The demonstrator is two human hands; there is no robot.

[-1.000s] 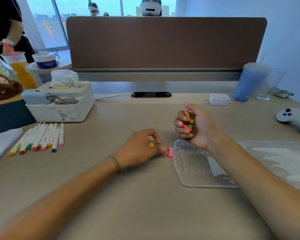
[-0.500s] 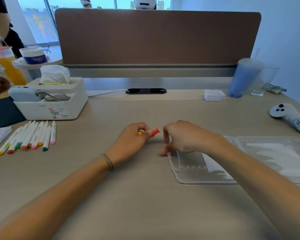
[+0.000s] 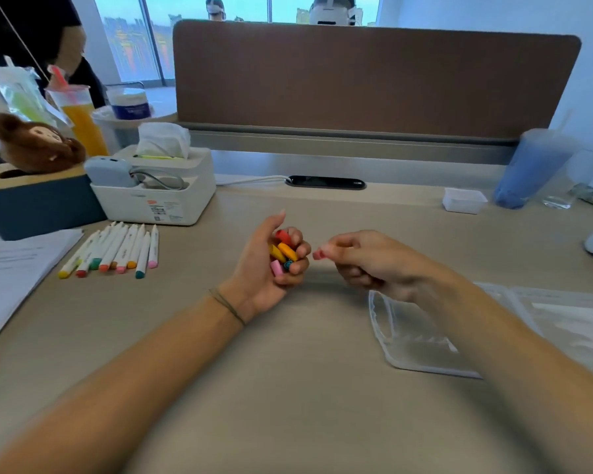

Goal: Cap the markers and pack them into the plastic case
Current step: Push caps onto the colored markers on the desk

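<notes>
Left hand (image 3: 266, 265) cupped palm-up above the table (image 3: 288, 388), curled around a cluster of coloured caps (image 3: 281, 253). Right hand (image 3: 374, 265) just right of it, pinching one pink cap (image 3: 319, 254) at the fingertips. Uncapped markers (image 3: 117, 249) in a row far left.

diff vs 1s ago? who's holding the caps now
The caps switched hands: a second ago the right hand held the bunch; now the left hand, palm turned up, cups them. The right hand picked the pink cap off the desk and pinches it beside the left. Unchanged: the uncapped markers in their row and the plastic case.
</notes>
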